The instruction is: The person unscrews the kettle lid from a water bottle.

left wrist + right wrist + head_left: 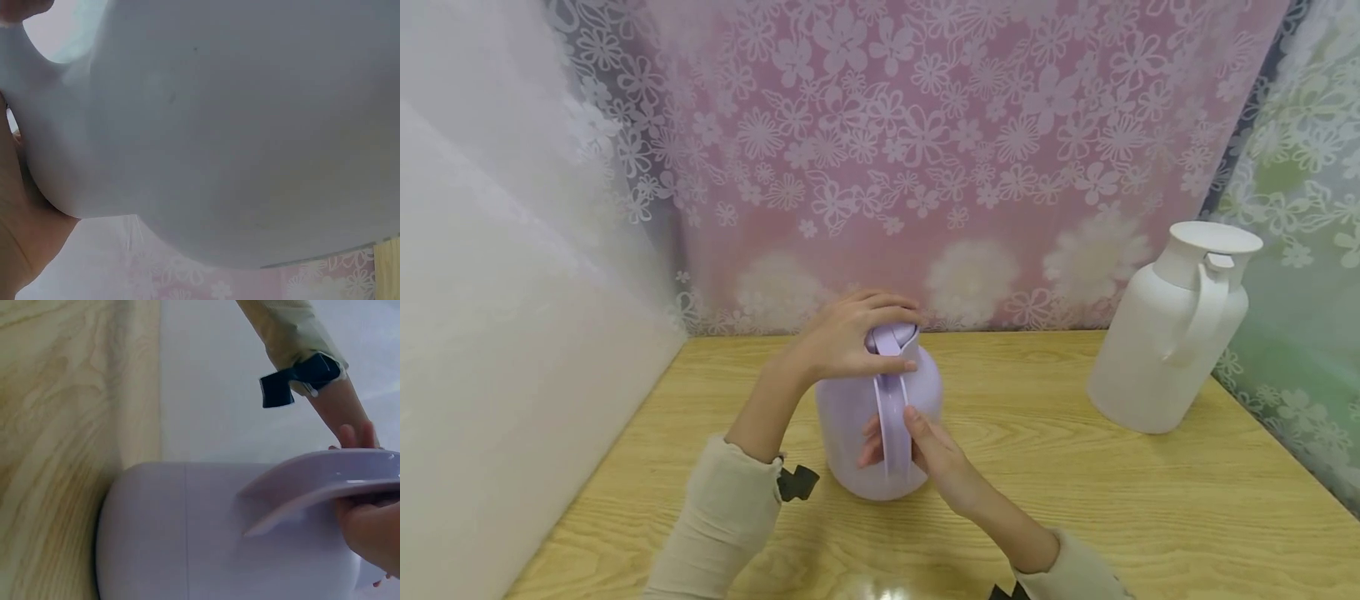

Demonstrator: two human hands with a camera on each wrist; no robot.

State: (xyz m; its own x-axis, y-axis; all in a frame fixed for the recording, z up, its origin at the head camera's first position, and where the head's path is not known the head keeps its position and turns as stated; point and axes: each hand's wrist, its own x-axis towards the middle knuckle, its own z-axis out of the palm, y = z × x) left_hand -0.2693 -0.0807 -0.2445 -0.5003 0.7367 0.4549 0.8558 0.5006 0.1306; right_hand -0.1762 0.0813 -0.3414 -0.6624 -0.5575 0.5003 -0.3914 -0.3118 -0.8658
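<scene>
A lilac thermos jug (848, 425) stands upright on the wooden table, its handle (893, 429) facing me. My left hand (850, 337) lies over the top, its fingers bent across the lid (895, 337) and its thumb stretched along the near side of the neck. My right hand (943, 467) grips the handle, fingers passing through the loop and thumb along its right side. In the left wrist view the smooth jug body (237, 137) takes up most of the picture. The right wrist view shows the jug's base against the table.
A white jug (1161, 350) with its own handle stands at the table's right side. Behind the table (1015, 467) hangs a pink flowered curtain (925, 167). A pale wall (535, 292) rises along the left edge, and a green flowered covering (1292, 292) at the right.
</scene>
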